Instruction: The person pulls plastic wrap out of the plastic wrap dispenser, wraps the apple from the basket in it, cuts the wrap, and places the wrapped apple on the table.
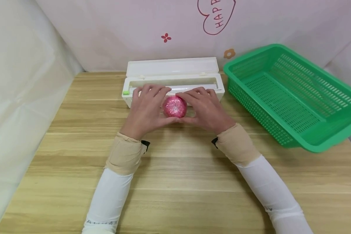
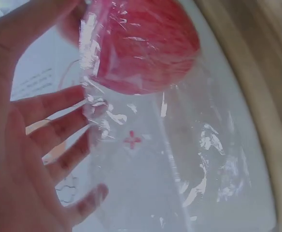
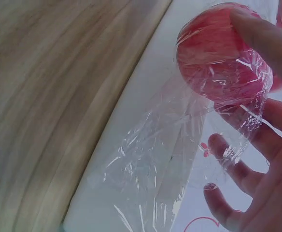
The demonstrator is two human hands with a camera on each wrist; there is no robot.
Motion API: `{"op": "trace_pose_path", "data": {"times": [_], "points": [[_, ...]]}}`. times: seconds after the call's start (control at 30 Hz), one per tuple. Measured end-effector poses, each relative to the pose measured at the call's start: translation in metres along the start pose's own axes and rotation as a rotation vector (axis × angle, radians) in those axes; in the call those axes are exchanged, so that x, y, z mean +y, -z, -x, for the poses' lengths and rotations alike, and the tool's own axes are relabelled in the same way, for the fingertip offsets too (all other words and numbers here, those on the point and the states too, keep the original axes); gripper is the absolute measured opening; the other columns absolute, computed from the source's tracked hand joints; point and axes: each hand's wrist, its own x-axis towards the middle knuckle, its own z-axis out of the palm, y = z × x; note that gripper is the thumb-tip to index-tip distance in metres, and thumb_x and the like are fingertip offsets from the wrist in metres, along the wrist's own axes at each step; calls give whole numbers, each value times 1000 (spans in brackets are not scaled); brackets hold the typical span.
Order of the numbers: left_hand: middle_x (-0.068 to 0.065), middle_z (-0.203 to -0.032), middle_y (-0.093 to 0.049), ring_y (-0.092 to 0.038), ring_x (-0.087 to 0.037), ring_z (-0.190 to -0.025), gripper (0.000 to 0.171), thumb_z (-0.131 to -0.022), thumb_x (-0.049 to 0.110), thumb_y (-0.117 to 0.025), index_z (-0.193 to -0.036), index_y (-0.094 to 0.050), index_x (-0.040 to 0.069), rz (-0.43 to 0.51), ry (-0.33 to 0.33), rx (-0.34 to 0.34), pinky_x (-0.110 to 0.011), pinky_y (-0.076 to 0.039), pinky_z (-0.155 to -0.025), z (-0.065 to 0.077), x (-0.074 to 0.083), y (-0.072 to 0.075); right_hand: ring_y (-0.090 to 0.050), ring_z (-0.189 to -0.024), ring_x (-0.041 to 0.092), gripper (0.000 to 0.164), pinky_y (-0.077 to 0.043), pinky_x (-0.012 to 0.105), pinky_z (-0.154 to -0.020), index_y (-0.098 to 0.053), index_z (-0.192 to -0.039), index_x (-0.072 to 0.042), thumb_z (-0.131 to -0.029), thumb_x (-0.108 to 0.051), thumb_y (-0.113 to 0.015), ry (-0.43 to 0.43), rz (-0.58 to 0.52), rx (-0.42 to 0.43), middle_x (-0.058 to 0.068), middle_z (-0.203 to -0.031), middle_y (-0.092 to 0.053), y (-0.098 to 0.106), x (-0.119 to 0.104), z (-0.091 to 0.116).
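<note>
A round red apple (image 1: 174, 106) with a shiny film covering is between both hands, in front of a white cling film dispenser (image 1: 221, 96). My left hand (image 1: 147, 110) holds it from the left, thumb on the near side and fingers spread toward the dispenser. From the right, my right hand (image 1: 207, 112) grips it the same way; its thumb presses on the apple (image 3: 220, 58) in the right wrist view. Clear cling film (image 2: 204, 150) stretches from the apple over the dispenser, with the other left fingers touching its edge. The thumb tips nearly meet.
The dispenser's lid (image 1: 172, 67) stands raised at the back, and a film roll (image 1: 190, 87) lies inside. A green slider (image 1: 126, 93) sits at its left end. To the right is a green plastic basket (image 1: 260, 110) on the wooden table (image 1: 175, 188). A printed white cloth (image 1: 120, 35) hangs behind.
</note>
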Motion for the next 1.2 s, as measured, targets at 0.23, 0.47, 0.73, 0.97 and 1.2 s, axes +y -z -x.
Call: {"op": "trace_pose_path", "data": {"times": [0.23,0.47,0.73,0.97,1.2], "points": [[-3,-137,-67,-49,-29,-138,86,-70,51,-98,-140,-61,17,-55,-55,52,-60,-33,-115,1,5,-1,-50,-139,32,88,-38,58,-110,-50,-157,-21,-85,-59,-84,-31,-39,-26,7,-148,-65,3,1,0],[-5,-132,-74,-53,-29,-134,80,-72,49,-97,-135,-62,13,-16,-32,101,-55,-37,-113,-1,0,-6,-47,-143,34,94,-38,63,-113,-43,-160,-22,-83,-56,-86,-51,-111,-36,8,-155,-56,6,4,0],[-13,-153,-54,-44,-36,-141,77,-81,55,-88,-143,-60,18,45,1,68,-58,-41,-112,0,-3,-5,-47,-143,36,104,-41,67,-110,-41,-161,-20,-77,-59,-90,-83,-125,24,13,-157,-49,10,10,2],[-18,-158,-46,-42,-40,-143,77,-81,58,-87,-146,-62,25,43,68,74,-60,-49,-106,1,-3,-3,-60,-117,32,95,-55,54,-95,-43,-160,-19,-85,-66,-79,-295,-311,-39,17,-138,-59,22,19,6],[-17,-158,-45,-42,-39,-143,79,-81,58,-87,-148,-58,27,77,93,70,-59,-52,-103,3,-6,-4,-57,-78,27,60,-49,38,-70,-52,-153,-15,-107,-52,-54,-363,-514,52,9,-90,-61,28,22,5]]}}
